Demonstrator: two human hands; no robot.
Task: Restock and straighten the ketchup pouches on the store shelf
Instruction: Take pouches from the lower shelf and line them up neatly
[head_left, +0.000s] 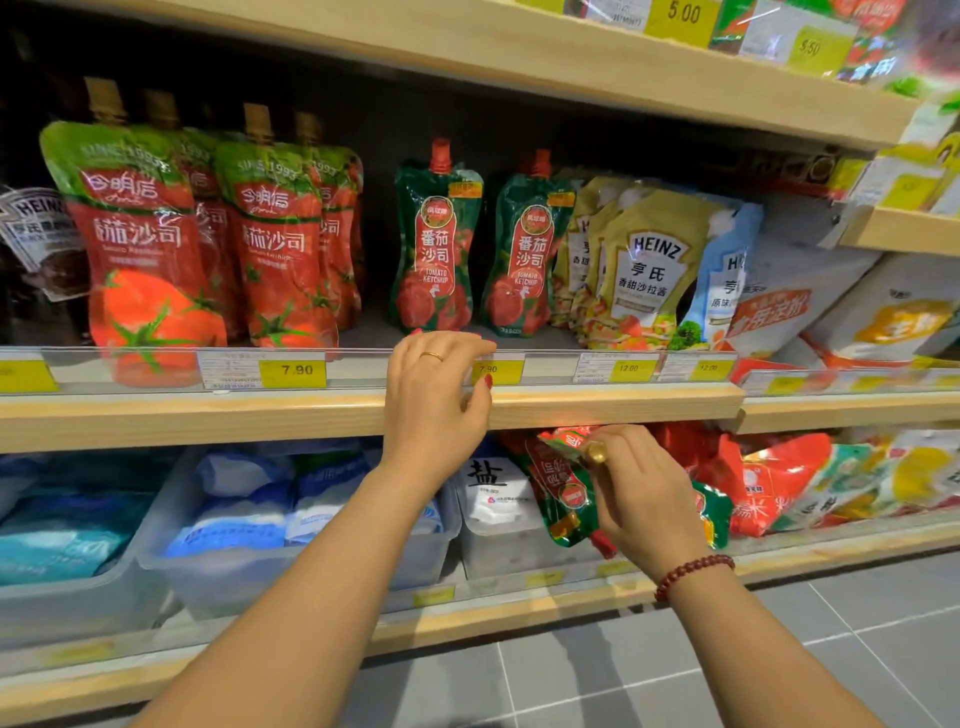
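Two dark green ketchup pouches with red caps, one (435, 244) and another (523, 254), stand upright on the middle shelf (311, 410). Larger red-and-green ketchup pouches (140, 249) with brown caps stand in rows to their left. My left hand (436, 400) rests on the shelf's front rail just below the green pouches, fingers curled over the price strip and holding nothing. My right hand (639, 493) is lower, in front of the shelf below, gripping a bunch of ketchup pouches (563, 488) that hang upside down and tilted.
Heinz salad dressing pouches (644, 265) crowd the shelf right of the green ketchup. Bare shelf space lies between the red rows and the green pouches. Clear bins of salt bags (244, 519) sit on the lower shelf, red snack bags (769, 483) to the right. Grey tiled floor below.
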